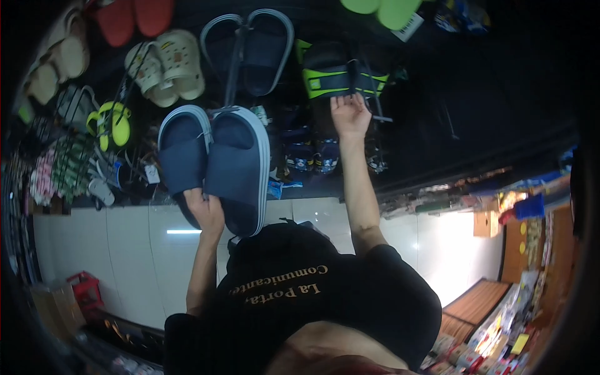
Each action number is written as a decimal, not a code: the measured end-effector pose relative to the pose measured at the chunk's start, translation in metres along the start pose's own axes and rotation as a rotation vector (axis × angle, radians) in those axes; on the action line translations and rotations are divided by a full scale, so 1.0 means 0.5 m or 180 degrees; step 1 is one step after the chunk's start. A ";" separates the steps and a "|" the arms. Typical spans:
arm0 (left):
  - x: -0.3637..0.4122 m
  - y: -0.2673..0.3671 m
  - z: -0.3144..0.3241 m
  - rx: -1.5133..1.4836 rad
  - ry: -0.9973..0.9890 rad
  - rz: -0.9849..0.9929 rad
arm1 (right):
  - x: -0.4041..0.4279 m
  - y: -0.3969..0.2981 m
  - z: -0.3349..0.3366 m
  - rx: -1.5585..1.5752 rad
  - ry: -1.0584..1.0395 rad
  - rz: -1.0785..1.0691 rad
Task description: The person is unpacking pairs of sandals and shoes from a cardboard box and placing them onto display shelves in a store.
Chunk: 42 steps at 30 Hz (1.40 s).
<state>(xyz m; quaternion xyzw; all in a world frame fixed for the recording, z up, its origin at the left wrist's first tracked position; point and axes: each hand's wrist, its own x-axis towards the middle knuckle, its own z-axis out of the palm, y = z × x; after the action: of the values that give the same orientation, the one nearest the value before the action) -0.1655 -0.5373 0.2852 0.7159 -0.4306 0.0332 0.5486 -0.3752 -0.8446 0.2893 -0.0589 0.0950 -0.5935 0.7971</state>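
My left hand (pixel 206 211) grips the lower part of a pair of navy slide sandals (pixel 236 171) with white-striped soles, thumb across the front. Their upper edge meets the tip of a metal display hook (pixel 232 84); I cannot tell whether they still hang on it. Farther back on that hook is another dark slide pair (pixel 265 61). My right hand (pixel 351 117) is raised, palm towards me and fingers slightly bent. Its fingertips are at the lower edge of black slides with lime-green trim (pixel 328 79), which hang from the wall.
Beige clogs (pixel 176 65), small yellow clogs (pixel 117 124) and red footwear (pixel 154 16) hang at the left. Patterned children's footwear (pixel 311 157) hangs lower, between my arms. Behind me are a tiled floor (pixel 136 253), a red stool (pixel 86 288) and stocked shelves (pixel 492 337).
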 end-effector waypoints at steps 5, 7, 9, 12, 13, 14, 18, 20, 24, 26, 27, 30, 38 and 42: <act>0.007 0.013 0.013 0.0220 -0.0115 0.0062 | 0.098 -0.005 -0.013 -0.0105 -0.0418 0.0110; 0.019 0.030 0.024 0.0204 0.0105 0.0305 | 0.095 0.003 -0.006 -0.0224 -0.0444 0.0179; 0.026 0.031 0.038 0.0243 0.0174 0.0400 | 0.094 -0.009 -0.029 -0.0151 -0.1086 0.0376; 0.025 0.027 0.054 0.0279 0.0200 0.0372 | 0.060 -0.003 -0.040 -0.0880 -0.0488 0.0195; 0.025 0.023 0.059 0.0294 0.0203 0.0376 | 0.041 0.003 -0.052 -0.1196 -0.0455 0.0117; 0.025 0.020 0.063 0.0316 0.0217 0.0375 | 0.014 0.019 -0.060 -0.1623 -0.0421 0.0091; 0.033 0.029 0.089 0.0277 0.0221 0.0417 | -0.137 0.077 -0.062 -0.2736 -0.0813 0.0501; 0.033 0.032 0.096 0.0356 0.0274 0.0518 | -0.190 0.100 -0.068 -0.2881 -0.1270 0.0613; 0.049 0.045 0.109 0.0383 0.0352 0.0721 | -0.244 0.117 -0.061 -0.3052 -0.1748 0.0602; 0.059 0.047 0.119 0.0338 0.0387 0.0844 | -0.256 0.116 -0.054 -0.2962 -0.1698 0.0697; 0.065 0.046 0.124 0.0343 0.0379 0.0854 | -0.257 0.115 -0.053 -0.2991 -0.1719 0.0772; 0.081 0.047 0.138 0.0255 0.0386 0.0915 | -0.259 0.117 -0.040 -0.3013 -0.1681 0.0825; 0.052 0.049 0.141 0.0414 0.0534 0.0804 | -0.270 0.118 -0.056 -0.3669 -0.2001 0.0934; 0.043 0.043 0.133 0.0414 0.0521 0.0888 | -0.282 0.124 -0.062 -0.3728 -0.1914 0.0970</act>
<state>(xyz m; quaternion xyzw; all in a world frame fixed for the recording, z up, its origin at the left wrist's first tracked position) -0.1943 -0.6046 0.2861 0.6781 -0.4766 0.1950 0.5245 -0.3633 -0.6913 0.2580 -0.6297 0.1823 -0.2828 0.7002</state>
